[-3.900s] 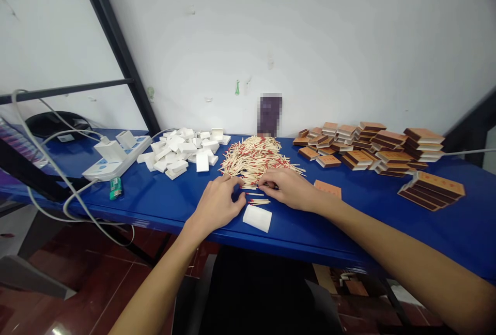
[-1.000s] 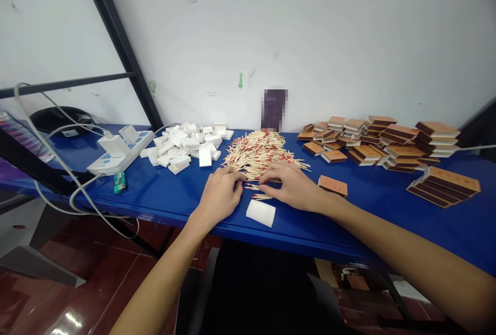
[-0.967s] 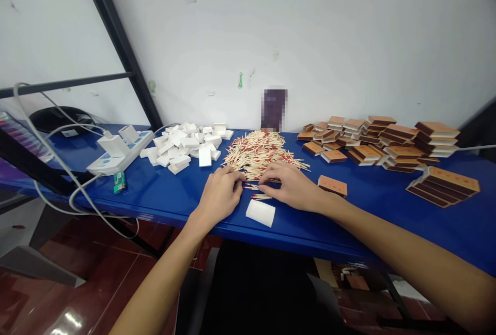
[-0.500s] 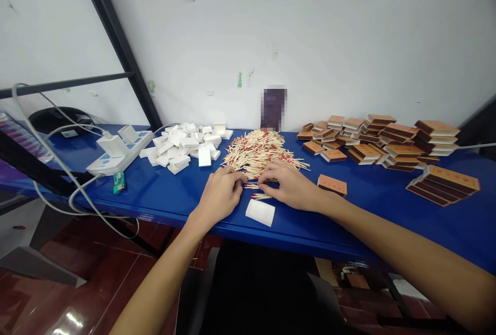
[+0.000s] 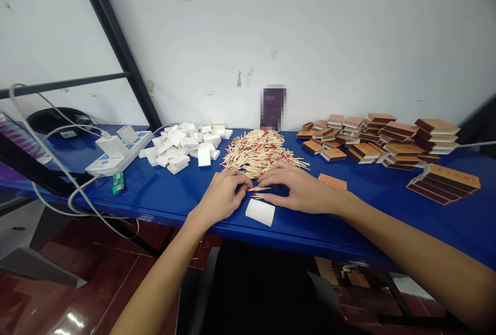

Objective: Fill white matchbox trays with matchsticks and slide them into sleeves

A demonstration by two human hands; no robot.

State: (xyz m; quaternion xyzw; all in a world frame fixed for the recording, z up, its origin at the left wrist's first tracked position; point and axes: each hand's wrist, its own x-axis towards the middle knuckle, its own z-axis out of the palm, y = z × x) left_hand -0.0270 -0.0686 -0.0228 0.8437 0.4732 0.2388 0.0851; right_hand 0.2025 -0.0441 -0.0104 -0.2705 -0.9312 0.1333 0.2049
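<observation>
A big heap of red-tipped matches (image 5: 258, 151) lies on the blue table against the wall. In front of it, a few loose matches (image 5: 259, 189) lie between my two hands. My left hand (image 5: 223, 195) is at their red ends, its fingertips close together beside them. My right hand (image 5: 297, 187) is at the other ends, thumb and fingers apart, its thumb near a lower small group of matches (image 5: 258, 196). Just below sits a white tray (image 5: 260, 212). An orange matchbox sleeve (image 5: 332, 182) is partly hidden behind my right wrist.
White trays (image 5: 186, 143) are piled left of the heap. Orange and brown matchbox sleeves (image 5: 399, 131) stand stacked to the right. A power strip (image 5: 120, 154) with cables and a green item (image 5: 119, 183) lie at the left. The blue table's front edge (image 5: 302, 244) is near.
My left hand has shifted slightly right. My right hand's thumb has moved down, away from its fingers, toward the lower matches. The right hand now covers more of the orange sleeve.
</observation>
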